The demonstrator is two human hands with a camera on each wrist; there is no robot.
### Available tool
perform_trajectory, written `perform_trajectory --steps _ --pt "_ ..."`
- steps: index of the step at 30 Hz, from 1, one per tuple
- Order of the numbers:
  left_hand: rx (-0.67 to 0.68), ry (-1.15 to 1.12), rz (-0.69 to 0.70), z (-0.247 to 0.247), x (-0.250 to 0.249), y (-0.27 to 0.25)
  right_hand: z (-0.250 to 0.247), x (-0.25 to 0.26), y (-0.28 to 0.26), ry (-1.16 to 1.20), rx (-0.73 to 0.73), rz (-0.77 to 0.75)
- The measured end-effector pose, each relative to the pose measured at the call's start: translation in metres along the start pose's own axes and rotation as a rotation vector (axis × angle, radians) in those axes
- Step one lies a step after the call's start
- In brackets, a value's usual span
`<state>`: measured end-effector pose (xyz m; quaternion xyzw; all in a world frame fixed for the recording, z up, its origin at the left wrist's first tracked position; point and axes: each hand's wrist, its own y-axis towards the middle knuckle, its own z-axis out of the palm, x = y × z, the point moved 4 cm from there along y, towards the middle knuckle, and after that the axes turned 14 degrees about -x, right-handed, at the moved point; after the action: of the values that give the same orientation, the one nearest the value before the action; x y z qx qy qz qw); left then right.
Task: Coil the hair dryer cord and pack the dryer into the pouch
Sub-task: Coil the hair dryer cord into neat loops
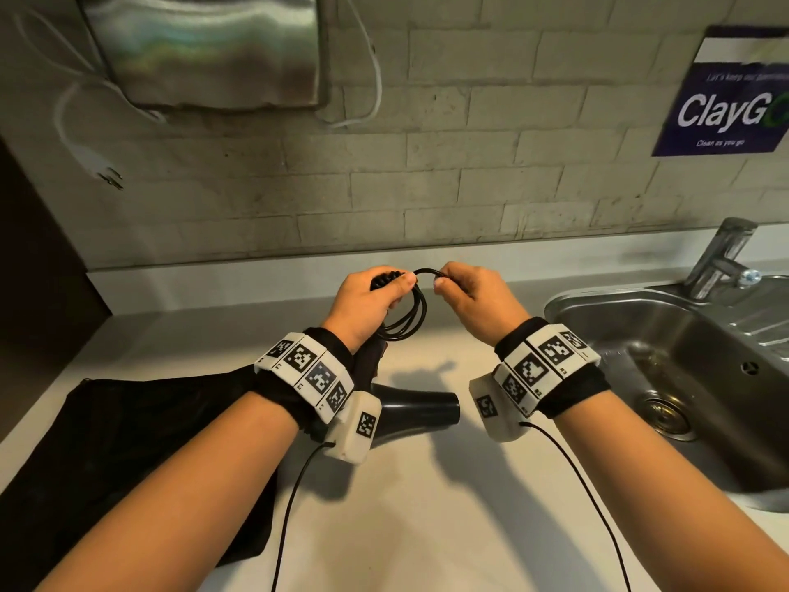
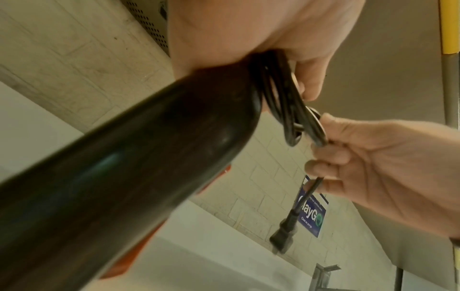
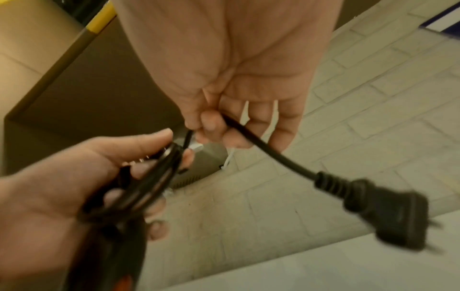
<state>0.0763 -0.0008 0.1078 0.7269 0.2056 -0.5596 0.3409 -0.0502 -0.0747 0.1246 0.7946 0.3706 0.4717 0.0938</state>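
Note:
My left hand (image 1: pixel 375 292) grips the black hair dryer (image 1: pixel 420 405) by its handle, upside down, with several loops of the black cord (image 1: pixel 412 311) gathered against the handle (image 2: pixel 139 157). The nozzle points right, just above the counter. My right hand (image 1: pixel 465 288) pinches the last stretch of cord (image 3: pixel 248 135) close to the left hand. The plug (image 3: pixel 388 214) dangles free below the right hand's fingers (image 2: pixel 323 157). The black pouch (image 1: pixel 128 442) lies flat on the counter at the left, under my left forearm.
A white counter (image 1: pixel 427 506) runs along a tiled wall. A steel sink (image 1: pixel 666 369) with a tap (image 1: pixel 721 258) sits at the right. A metal dispenser (image 1: pixel 205 49) hangs on the wall, with a white cable and plug (image 1: pixel 106 173) beside it.

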Motion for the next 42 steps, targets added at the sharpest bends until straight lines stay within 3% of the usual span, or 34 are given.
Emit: perform_trajectory --steps 8,13,18,25,28,35,42 --pt "-0.04 -0.009 -0.012 0.0 0.0 0.001 0.017 -0.05 -0.016 -0.257 0.148 0.13" --pt "-0.108 -0.014 -0.037 0.0 0.001 0.002 0.014 -0.058 -0.018 -0.372 0.119 0.145" --pt "-0.155 -0.025 -0.011 0.0 -0.003 0.0 0.006 -0.035 -0.01 -0.161 0.027 0.141" --pt "-0.153 -0.004 0.014 0.0 -0.006 -0.002 -0.011 0.009 -0.005 0.065 -0.314 0.013" --pt "-0.144 -0.029 0.018 0.001 -0.004 -0.001 -0.016 0.02 -0.006 0.135 -0.395 -0.029" --pt "-0.119 -0.052 0.022 0.001 0.0 0.001 -0.004 0.033 -0.017 0.32 -0.37 -0.012" --pt "-0.08 -0.082 0.024 0.003 -0.001 0.0 0.017 0.029 -0.026 0.234 -0.328 -0.073"
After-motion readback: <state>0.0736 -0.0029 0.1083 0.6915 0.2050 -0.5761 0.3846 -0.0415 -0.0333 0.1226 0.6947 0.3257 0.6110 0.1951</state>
